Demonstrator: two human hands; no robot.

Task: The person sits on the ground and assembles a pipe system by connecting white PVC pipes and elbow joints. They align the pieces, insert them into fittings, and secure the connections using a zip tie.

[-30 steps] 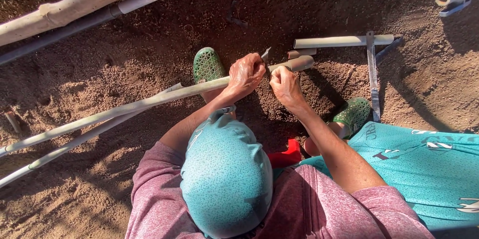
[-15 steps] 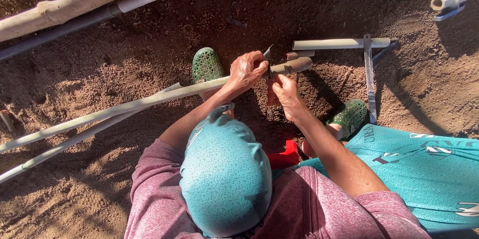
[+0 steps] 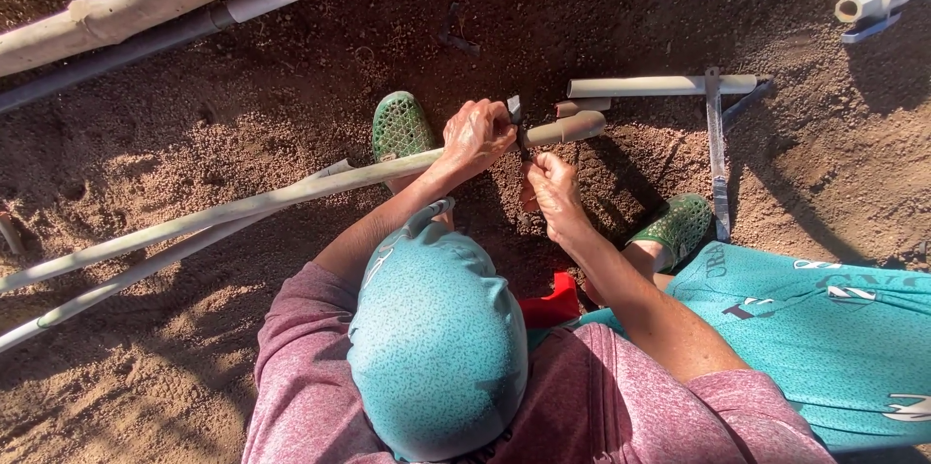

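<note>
A: Left hand [image 3: 477,134] status?
B: Fingers clenched around the pipe [image 3: 291,194], near its right end, above the soil [image 3: 194,125].
A: Right hand [image 3: 553,188]?
B: Fingers grasping a small dark tool [image 3: 517,120], touching the pipe beside the left hand.

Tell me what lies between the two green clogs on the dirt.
In the head view, between the left clog and the right clog are both hands, left hand gripping the long pale pipe, right hand just below it.
</note>
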